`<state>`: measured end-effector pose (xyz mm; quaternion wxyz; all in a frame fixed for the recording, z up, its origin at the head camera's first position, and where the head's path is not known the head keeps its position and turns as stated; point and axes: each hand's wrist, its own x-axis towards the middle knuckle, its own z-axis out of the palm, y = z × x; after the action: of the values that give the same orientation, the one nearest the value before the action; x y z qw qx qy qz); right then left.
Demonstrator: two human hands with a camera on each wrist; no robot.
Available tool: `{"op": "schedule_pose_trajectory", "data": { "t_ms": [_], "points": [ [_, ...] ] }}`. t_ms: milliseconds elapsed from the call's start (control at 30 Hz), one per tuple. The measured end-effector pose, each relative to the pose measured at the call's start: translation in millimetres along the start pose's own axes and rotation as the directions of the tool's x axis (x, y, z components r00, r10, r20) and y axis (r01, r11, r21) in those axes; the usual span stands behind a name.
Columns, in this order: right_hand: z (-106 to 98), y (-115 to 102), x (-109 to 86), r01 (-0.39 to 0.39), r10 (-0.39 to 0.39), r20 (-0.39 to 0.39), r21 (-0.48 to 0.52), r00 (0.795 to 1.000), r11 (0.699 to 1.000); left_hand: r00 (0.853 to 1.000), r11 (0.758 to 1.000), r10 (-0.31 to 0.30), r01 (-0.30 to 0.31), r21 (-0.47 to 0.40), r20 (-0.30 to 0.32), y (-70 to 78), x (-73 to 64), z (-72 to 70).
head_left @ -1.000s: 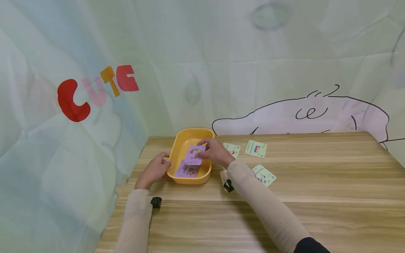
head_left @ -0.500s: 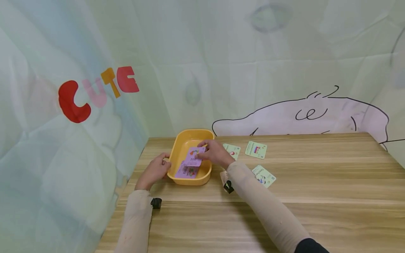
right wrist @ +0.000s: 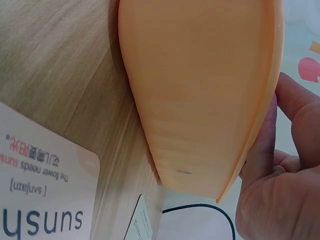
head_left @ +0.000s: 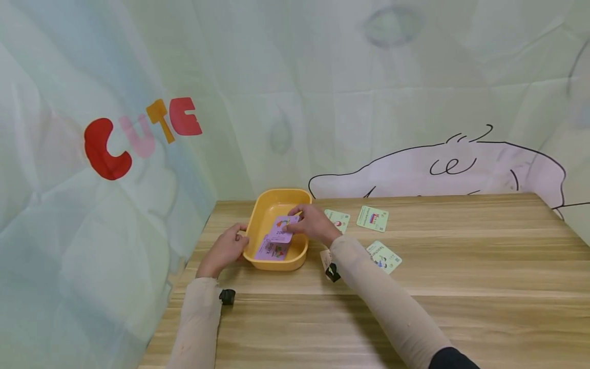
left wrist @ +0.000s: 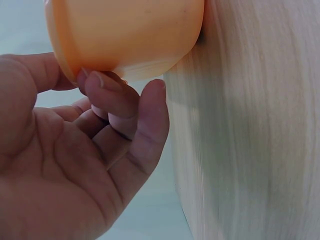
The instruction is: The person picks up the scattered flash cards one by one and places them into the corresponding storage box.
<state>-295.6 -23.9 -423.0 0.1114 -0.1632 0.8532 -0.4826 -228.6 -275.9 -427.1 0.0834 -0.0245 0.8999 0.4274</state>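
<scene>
Over the tub, I'm seeing the right hand pinching a purple card, the left hand gripping the tub; loosening unevenly could be skewing that card.

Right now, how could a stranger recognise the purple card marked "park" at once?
On the wooden table, find the yellow tray, gripped by the left hand. Inside, at the end nearest the person, is the "park" card. Unlike the other purple card, which the right hand holds partly in front of it, no hand holds this one.
</scene>
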Motion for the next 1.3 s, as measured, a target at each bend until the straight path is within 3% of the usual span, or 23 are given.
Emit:
{"op": "schedule_pose_trajectory", "data": {
  "t_ms": [1300],
  "points": [
    [-1.1, -0.4, -0.2, 0.003, -0.002, 0.022, -0.041, 1.000, 0.999, 1.000, 1.000, -0.006, 0.006, -0.010, -0.009, 1.6, -0.7, 0.4]
  ]
}}
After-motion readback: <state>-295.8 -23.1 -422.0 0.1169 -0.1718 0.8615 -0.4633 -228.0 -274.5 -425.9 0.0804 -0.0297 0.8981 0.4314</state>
